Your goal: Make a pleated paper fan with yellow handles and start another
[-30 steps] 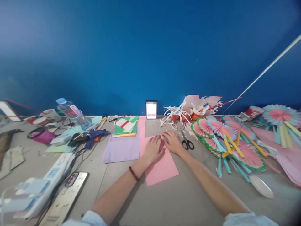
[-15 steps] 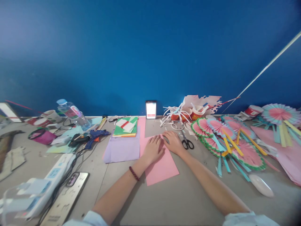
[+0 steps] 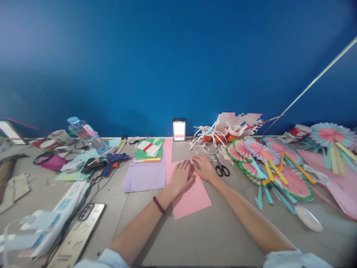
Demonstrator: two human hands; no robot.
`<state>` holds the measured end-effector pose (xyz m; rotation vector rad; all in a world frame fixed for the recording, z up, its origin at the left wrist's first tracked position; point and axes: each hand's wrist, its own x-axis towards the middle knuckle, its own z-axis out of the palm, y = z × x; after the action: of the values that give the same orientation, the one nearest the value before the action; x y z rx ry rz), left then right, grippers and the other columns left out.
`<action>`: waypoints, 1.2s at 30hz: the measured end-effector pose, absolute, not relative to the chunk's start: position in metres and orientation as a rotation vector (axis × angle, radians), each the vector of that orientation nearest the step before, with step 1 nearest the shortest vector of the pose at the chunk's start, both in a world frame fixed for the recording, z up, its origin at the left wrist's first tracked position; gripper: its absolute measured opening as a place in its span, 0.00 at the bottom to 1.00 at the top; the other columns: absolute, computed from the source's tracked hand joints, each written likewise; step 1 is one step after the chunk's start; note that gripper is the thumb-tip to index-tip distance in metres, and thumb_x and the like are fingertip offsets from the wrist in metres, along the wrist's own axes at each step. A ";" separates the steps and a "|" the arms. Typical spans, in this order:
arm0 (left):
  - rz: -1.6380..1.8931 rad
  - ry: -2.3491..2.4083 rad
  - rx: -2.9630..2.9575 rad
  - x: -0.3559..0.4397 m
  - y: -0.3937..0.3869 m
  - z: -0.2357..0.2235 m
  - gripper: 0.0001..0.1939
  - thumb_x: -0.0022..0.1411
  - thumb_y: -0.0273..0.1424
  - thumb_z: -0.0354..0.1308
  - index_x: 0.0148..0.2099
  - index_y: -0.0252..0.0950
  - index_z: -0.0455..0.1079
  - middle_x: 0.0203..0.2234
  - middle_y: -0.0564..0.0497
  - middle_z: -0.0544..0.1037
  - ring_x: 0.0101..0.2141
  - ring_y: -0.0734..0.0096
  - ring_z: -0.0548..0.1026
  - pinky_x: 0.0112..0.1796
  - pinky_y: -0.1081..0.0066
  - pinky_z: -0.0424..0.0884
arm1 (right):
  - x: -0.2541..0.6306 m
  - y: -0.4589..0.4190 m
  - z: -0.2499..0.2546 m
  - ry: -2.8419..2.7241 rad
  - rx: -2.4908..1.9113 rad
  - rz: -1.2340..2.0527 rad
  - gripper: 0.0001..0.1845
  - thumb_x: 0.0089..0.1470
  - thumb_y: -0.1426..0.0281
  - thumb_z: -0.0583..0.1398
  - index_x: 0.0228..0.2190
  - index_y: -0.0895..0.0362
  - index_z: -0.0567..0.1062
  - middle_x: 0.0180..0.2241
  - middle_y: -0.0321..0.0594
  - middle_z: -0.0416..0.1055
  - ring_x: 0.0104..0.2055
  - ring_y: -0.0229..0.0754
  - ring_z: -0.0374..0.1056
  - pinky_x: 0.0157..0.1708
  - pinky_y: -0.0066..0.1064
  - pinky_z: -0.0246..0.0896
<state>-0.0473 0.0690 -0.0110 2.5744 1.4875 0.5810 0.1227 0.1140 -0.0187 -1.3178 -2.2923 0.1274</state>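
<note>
A sheet of pink paper point(image 3: 192, 203) lies at a slant in front of me. My left hand point(image 3: 182, 175) rests flat on its upper left part, fingers stretched out and slightly apart. At the sheet's top right edge is my right hand point(image 3: 205, 168), fingers pointing left and touching the paper, with a gap between thumb and forefinger. The fingertips of both hands come close together near the top edge. Black-handled scissors point(image 3: 222, 170) lie just right of my right hand.
Left of the sheet lie purple paper point(image 3: 147, 178) and a green-topped paper stack point(image 3: 150, 149). A phone point(image 3: 179, 130) leans on the blue wall. Paper fans point(image 3: 279, 160) and a white mouse point(image 3: 309, 219) are at right; a power strip point(image 3: 60, 216) and another phone point(image 3: 76, 234) at left.
Both hands stay in place on the pink paper. The whole view has shifted very slightly; nothing else visibly differs.
</note>
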 end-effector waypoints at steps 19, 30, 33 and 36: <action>0.591 1.487 2.577 -0.048 0.071 -0.017 0.23 0.62 0.35 0.52 0.57 0.33 0.61 0.59 0.39 0.64 0.60 0.54 0.61 0.59 0.56 0.56 | 0.122 0.114 -0.019 -2.328 -1.347 0.052 0.15 0.57 0.70 0.54 0.45 0.55 0.73 0.48 0.44 0.72 0.52 0.48 0.63 0.51 0.41 0.55; 0.591 1.481 2.582 -0.048 0.070 -0.016 0.24 0.62 0.35 0.51 0.59 0.34 0.59 0.60 0.39 0.64 0.60 0.54 0.60 0.59 0.54 0.55 | 0.121 0.113 -0.017 -2.318 -1.332 0.054 0.13 0.57 0.71 0.54 0.43 0.57 0.73 0.47 0.45 0.72 0.50 0.48 0.63 0.49 0.40 0.56; 0.574 1.479 2.578 -0.048 0.070 -0.015 0.24 0.62 0.36 0.51 0.59 0.34 0.59 0.60 0.39 0.63 0.60 0.54 0.59 0.59 0.54 0.55 | 0.121 0.112 -0.017 -2.313 -1.335 0.065 0.13 0.57 0.71 0.53 0.42 0.57 0.73 0.46 0.45 0.73 0.49 0.48 0.64 0.49 0.39 0.56; 0.564 1.480 2.576 -0.048 0.070 -0.014 0.24 0.62 0.36 0.50 0.59 0.34 0.60 0.60 0.39 0.63 0.60 0.54 0.60 0.59 0.55 0.55 | 0.122 0.113 -0.018 -2.316 -1.331 0.062 0.15 0.58 0.70 0.53 0.45 0.56 0.73 0.48 0.45 0.72 0.51 0.48 0.63 0.51 0.40 0.55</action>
<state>-0.0478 0.0700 -0.0140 2.5760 1.4803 0.5636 0.1218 0.1130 -0.0177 -1.3313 -2.3155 0.0617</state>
